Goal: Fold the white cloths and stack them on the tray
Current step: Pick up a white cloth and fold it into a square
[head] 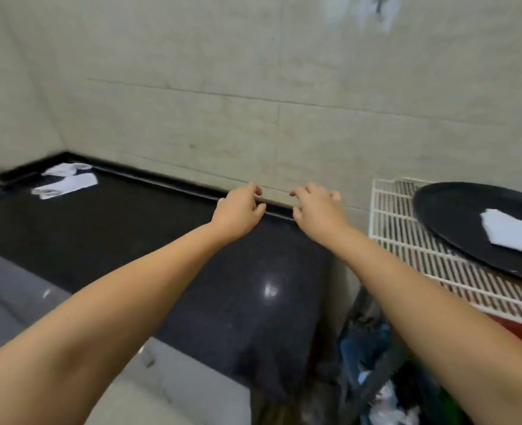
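white cloth [511,233], black tray [456,216], black counter [130,228].

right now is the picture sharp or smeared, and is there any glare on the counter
Head view: smeared by motion, worst on the white cloths at far left and on the wall; the hands are sharper, the left hand and right hand both empty. One bright glare spot sits on the black counter. Wide-angle bending curves the counter's edges.

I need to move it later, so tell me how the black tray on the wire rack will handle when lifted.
The black tray looks rigid and shallow, so it should lift flat without flexing. Its glossy surface may feel slippery. The folded white cloth on it lies loose and could slide if tilted.
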### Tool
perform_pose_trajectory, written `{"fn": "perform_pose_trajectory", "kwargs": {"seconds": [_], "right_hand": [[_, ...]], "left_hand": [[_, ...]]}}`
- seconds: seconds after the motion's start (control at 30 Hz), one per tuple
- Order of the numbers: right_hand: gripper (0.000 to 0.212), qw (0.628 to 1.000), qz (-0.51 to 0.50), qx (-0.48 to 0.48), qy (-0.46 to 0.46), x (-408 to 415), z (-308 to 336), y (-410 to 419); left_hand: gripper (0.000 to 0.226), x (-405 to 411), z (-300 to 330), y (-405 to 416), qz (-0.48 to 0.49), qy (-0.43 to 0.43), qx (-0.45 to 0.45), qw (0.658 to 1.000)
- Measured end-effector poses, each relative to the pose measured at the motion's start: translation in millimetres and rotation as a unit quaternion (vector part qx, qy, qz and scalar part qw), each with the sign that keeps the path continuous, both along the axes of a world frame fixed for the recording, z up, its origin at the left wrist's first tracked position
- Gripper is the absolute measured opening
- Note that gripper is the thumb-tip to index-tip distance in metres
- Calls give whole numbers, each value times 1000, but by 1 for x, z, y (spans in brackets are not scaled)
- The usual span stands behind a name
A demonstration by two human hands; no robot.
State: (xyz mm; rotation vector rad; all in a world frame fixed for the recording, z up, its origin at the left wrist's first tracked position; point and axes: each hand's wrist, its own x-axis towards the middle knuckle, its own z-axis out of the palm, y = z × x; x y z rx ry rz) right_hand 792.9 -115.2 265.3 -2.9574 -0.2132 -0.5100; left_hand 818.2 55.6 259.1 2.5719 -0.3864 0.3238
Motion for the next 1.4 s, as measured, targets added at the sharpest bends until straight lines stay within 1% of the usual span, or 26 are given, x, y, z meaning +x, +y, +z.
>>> {"fn": "perform_pose_trajectory", "kwargs": {"seconds": [0.1,0.27,0.4,0.53,0.7,0.83,0.93,1.03,1.13,1.27,1.4], "right_hand": [[38,997,69,-2,21,3,-33,117],[37,979,169,-27,107,4,-81,272],[34,959,231,-62,153,14,-106,364],[31,944,266,-89,175,44,-122,439],[32,937,282,-86,188,119,-135,524],[32,937,272,-76,205,190,-141,591],[31,935,268,-85,215,231,-143,628],[30,929,259,-97,244,273,-148,661],[32,928,249,-94,261,313,-157,691],[33,934,213,-67,277,372,-177,736],[32,940,158,-13,301,439,-199,793]], "left_hand": [[31,-21,-17,117,70,8,51,996],[30,-61,-56,286,187,74,90,975],[33,-83,-91,387,249,125,157,948],[35,-75,-115,461,278,157,163,933],[32,-5,-115,535,283,151,160,934],[30,66,-115,598,280,168,153,933],[28,110,-118,641,281,171,143,933],[27,152,-130,681,278,192,123,933],[27,198,-144,717,261,214,120,934],[28,279,-168,765,221,230,120,940],[28,370,-192,816,160,252,126,946]]}}
